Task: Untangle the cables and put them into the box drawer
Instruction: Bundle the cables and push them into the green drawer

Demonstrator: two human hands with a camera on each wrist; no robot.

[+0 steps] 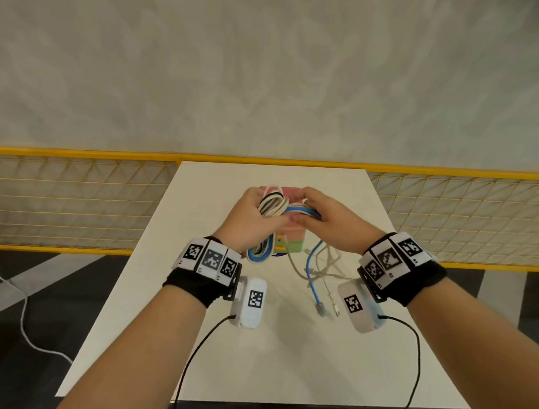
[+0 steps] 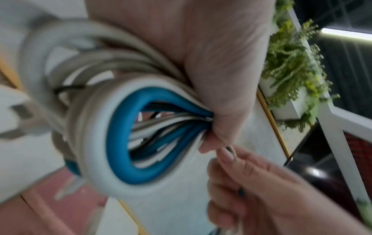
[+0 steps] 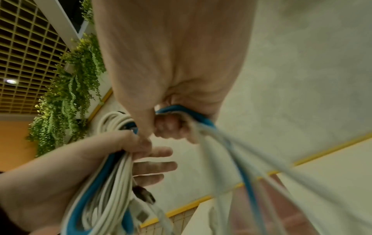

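A tangled bundle of white, blue, beige and black cables [image 1: 276, 204] hangs in the air between both hands, above the middle of the white table [image 1: 379, 348]. My left hand [image 1: 260, 214] grips the coiled part, whose blue and white loops [image 2: 120, 143] bulge out below the fist. My right hand [image 1: 306, 213] pinches a few blue and white strands [image 3: 203, 120] on the bundle's right side. Loose ends [image 1: 313, 268] trail down onto the table, with plugs [image 1: 321, 308] lying on it. Right under the hands stands the pastel drawer box [image 1: 294, 245], pink and green and mostly hidden; I cannot tell whether a drawer is open.
A yellow mesh fence [image 1: 77, 202] runs behind and beside the table. A white cord [image 1: 22, 317] lies on the dark floor at the left. Black leads [image 1: 193, 355] run from my wrist cameras over the table's near part. Green hanging plants [image 3: 66, 98] show off to the side.
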